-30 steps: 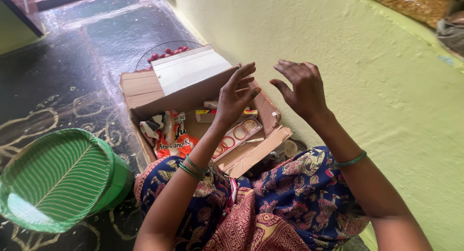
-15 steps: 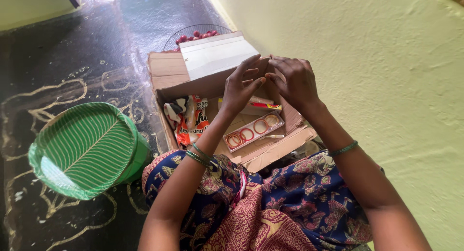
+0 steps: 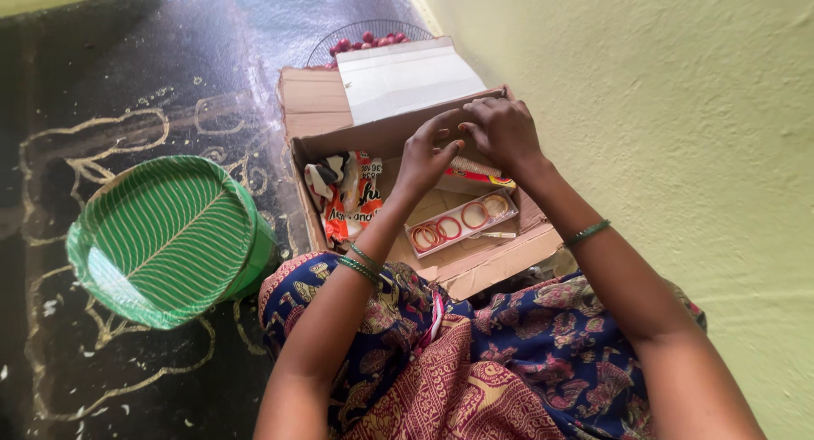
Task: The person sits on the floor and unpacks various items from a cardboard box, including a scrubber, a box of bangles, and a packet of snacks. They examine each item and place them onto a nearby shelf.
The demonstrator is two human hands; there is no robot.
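Observation:
My left hand (image 3: 426, 158) and my right hand (image 3: 502, 131) hover close together over an open cardboard box (image 3: 318, 143), fingertips almost touching near its far wall. The left fingers are loosely apart and I see nothing in them. The right hand is curled with its back to the camera, so its palm side is hidden. Below the hands, inside the box, lie a shallow white tray of red and gold bangles (image 3: 462, 220), a flat red and yellow packet (image 3: 483, 176) and orange snack packets (image 3: 352, 198). Green bangles circle both wrists.
A green striped leaf-shaped plate (image 3: 161, 236) rests on a green tub at the left on the dark floor. A wire basket of red fruit (image 3: 366, 40) stands behind the box. A pale green wall (image 3: 661, 109) runs along the right. My patterned skirt (image 3: 475, 364) fills the foreground.
Both hands came down from raised and spread positions to meet low over the box. The camera view tilted downward and shifted, so the box and plate sit further right in the frame.

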